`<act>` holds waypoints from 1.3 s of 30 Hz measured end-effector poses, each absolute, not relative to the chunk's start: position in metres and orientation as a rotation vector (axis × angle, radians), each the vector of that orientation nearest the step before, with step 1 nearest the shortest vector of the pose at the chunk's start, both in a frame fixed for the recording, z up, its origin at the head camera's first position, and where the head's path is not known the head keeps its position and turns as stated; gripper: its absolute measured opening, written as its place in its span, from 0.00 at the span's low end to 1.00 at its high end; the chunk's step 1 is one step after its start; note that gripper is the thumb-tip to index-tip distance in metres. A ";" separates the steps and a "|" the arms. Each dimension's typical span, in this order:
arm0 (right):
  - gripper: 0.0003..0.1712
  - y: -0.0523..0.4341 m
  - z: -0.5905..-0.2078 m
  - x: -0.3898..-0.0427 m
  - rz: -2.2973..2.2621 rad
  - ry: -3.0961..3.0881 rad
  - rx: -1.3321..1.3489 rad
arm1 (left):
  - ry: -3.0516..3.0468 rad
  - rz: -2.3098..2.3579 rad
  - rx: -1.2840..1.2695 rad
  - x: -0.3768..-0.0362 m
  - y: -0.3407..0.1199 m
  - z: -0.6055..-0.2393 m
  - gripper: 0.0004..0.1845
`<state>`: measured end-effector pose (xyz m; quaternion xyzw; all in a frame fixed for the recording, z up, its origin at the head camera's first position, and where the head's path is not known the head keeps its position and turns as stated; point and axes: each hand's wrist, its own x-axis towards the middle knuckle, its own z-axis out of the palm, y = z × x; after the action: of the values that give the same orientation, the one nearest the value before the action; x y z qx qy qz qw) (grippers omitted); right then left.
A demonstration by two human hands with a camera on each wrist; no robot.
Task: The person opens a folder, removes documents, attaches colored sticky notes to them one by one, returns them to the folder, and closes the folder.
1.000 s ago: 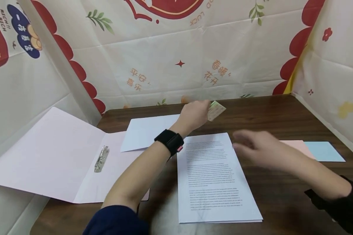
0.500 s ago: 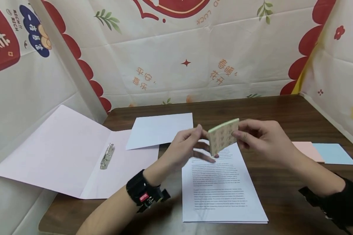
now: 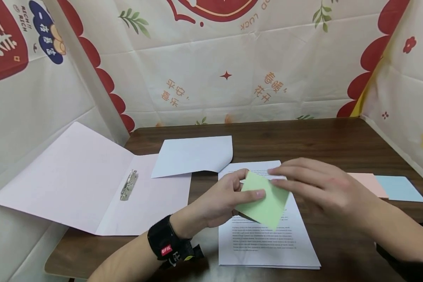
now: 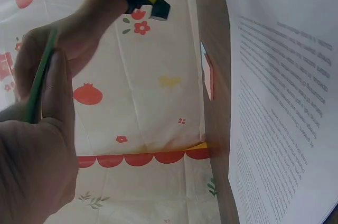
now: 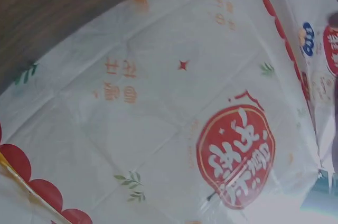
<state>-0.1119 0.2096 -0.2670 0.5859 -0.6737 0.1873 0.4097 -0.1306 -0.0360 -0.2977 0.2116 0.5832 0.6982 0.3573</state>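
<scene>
A pad of light green sticky notes [image 3: 266,199] is tilted in the air over the printed sheets [image 3: 261,250], its plain green face up. My left hand [image 3: 225,197] grips it at the left side, thumb across the face and fingers underneath. With fingers fairly straight, my right hand [image 3: 320,186] reaches the pad's upper right edge, fingertips right at it; its thumb is hidden. In the left wrist view, the sticky note pad [image 4: 39,78] appears as a thin green strip along the left hand's fingers. The right wrist view shows neither hand clearly.
An open pink folder [image 3: 74,184] with a metal clip [image 3: 129,185] lies on the left. One white sheet [image 3: 194,154] overlaps its corner, its right corner curling. Pink [image 3: 368,184] and blue [image 3: 402,188] paper pieces lie on the right. A printed cloth [image 3: 197,58] stands behind the table.
The left hand has brought the sticky note pad from the table's back to over the printed sheets. The right hand held it briefly, then the pad turned from patterned back to green face.
</scene>
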 end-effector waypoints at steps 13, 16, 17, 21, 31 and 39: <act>0.35 0.187 -0.278 -0.077 0.175 -2.119 1.225 | 1.474 1.891 0.739 -0.129 -0.026 -0.310 0.25; 0.34 0.191 -0.279 -0.079 0.281 -2.131 1.238 | 1.406 1.885 0.738 -0.131 -0.027 -0.312 0.25; 0.34 0.192 -0.279 -0.080 0.305 -2.136 1.233 | 1.376 1.885 0.736 -0.132 -0.028 -0.313 0.25; 0.31 0.195 -0.278 -0.082 0.412 -2.130 1.195 | 1.292 1.882 0.751 -0.137 -0.031 -0.316 0.28; 0.25 0.187 -0.265 -0.083 0.374 -1.849 1.222 | 1.552 1.926 0.798 -0.138 -0.025 -0.319 0.25; 0.18 0.179 -0.269 -0.083 0.175 -1.527 1.312 | 1.936 1.927 0.737 -0.136 -0.020 -0.313 0.16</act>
<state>-0.0832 0.1794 -0.2692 0.5498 -0.6401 0.0732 0.5316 -0.1365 -0.0201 -0.3133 0.2574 0.6759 0.6728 0.1556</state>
